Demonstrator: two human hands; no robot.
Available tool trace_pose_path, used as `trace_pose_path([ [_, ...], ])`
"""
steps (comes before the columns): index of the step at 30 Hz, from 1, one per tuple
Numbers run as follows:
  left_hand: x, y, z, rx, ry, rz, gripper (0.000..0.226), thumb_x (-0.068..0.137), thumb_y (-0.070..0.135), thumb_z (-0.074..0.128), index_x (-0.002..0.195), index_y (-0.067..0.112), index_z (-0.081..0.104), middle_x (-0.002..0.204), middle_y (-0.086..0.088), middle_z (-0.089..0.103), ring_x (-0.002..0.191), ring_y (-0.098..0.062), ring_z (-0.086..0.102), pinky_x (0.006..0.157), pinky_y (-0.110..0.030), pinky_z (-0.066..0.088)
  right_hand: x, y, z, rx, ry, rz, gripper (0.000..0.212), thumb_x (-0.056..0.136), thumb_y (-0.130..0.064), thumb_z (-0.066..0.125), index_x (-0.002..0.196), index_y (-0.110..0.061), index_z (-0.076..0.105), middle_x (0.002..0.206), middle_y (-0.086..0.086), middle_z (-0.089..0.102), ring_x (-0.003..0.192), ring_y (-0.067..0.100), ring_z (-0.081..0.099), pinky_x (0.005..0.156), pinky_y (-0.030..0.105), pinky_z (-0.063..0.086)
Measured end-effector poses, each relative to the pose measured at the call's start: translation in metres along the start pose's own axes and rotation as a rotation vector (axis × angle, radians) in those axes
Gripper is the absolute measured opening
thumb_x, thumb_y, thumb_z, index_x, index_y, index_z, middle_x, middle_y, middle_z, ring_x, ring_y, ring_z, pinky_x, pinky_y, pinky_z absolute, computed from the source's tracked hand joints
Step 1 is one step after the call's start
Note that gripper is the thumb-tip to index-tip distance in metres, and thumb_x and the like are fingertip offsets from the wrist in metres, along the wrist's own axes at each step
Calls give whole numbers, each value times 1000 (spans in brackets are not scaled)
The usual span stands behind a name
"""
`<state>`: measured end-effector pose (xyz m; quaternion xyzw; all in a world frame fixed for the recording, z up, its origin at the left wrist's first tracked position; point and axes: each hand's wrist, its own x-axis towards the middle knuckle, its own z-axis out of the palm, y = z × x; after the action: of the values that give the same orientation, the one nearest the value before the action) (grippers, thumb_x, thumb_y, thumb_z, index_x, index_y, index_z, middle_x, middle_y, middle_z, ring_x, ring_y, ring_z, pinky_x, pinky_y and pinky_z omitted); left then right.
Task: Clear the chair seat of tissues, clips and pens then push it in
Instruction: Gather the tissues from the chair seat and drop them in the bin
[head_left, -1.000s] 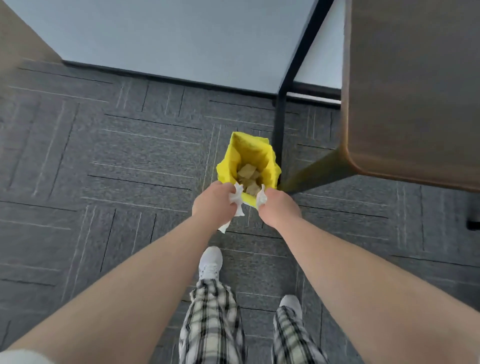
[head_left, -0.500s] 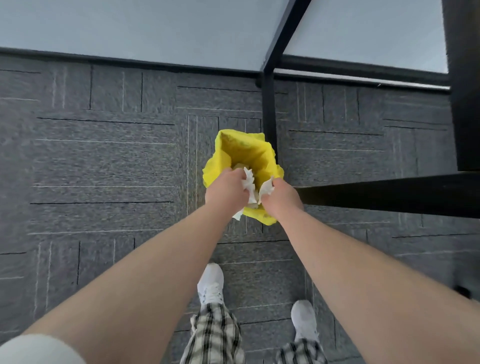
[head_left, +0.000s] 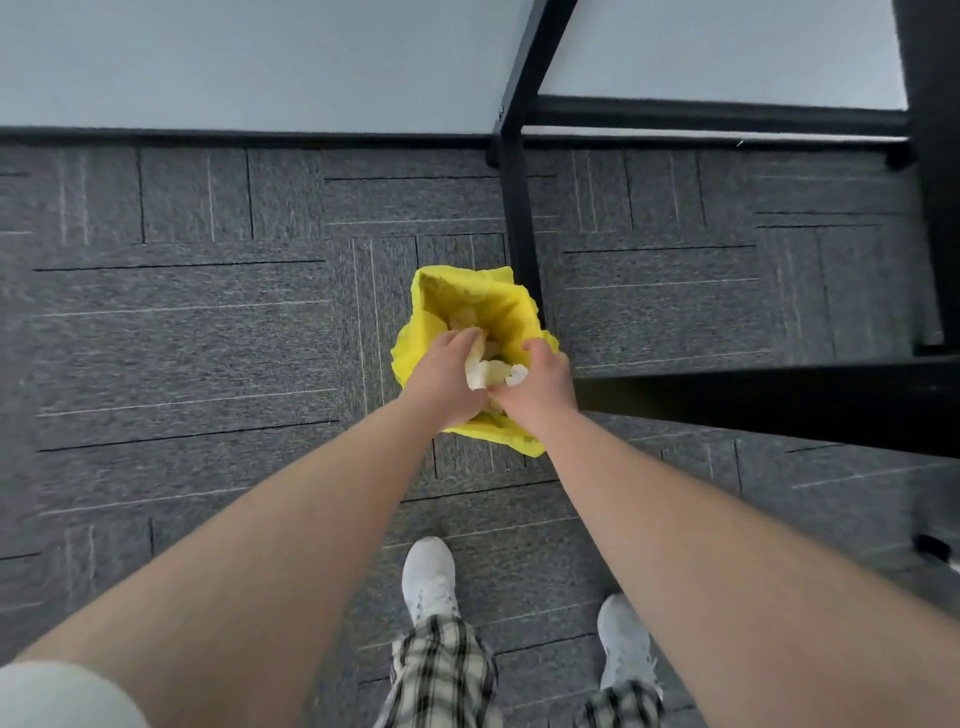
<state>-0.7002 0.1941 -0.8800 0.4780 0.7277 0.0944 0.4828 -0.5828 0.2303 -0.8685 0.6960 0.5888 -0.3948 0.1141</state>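
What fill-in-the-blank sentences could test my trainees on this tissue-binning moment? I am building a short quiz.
1. Both hands hold crumpled white tissues over the open ____ bag.
2. The bag stands on grey ____ tiles.
3. The black table leg stands just to the ____ of the bag.
4. The left hand and right hand are ____ the bag's mouth.

Missing words: yellow; carpet; right; above

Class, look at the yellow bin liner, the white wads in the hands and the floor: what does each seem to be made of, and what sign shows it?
Yellow liner: thin plastic film, probably; it creases, sags and shines faintly.
White wads: tissue paper, matte and crumpled.
Floor: carpet tiles, seemingly; grey flecked weave with square seams.
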Motion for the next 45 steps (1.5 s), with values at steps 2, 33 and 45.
trace_pose_path([
  [2, -2, 1, -5, 36, 7, -4, 75, 84, 21, 63, 149, 22, 26, 151, -1, 29, 133, -22, 41, 96, -30, 41, -1, 0, -2, 16, 5, 1, 71, 81, -37, 72, 140, -21, 35, 138, 11, 35, 125, 32, 45, 100, 43, 43],
  [33, -178, 153, 7, 804, -278, -13, 74, 88, 45, 55, 150, 34, 15, 158, -2, 17, 142, -33, 26, 108, -50, 38, -179, 134, -111, -98, -27, -200, 57, 87, -45, 59, 135, -21, 40, 134, 11, 45, 124, 33, 47, 99, 50, 46],
  [45, -264, 339, 189, 1026, -377, 280, 76, 87, 49, 56, 149, 31, 16, 157, -4, 17, 142, -32, 26, 109, -51, 36, -288, 392, -224, 87, 149, 65, 69, 91, -47, 55, 148, -28, 23, 151, 10, 30, 135, 33, 35, 105, 51, 41],
])
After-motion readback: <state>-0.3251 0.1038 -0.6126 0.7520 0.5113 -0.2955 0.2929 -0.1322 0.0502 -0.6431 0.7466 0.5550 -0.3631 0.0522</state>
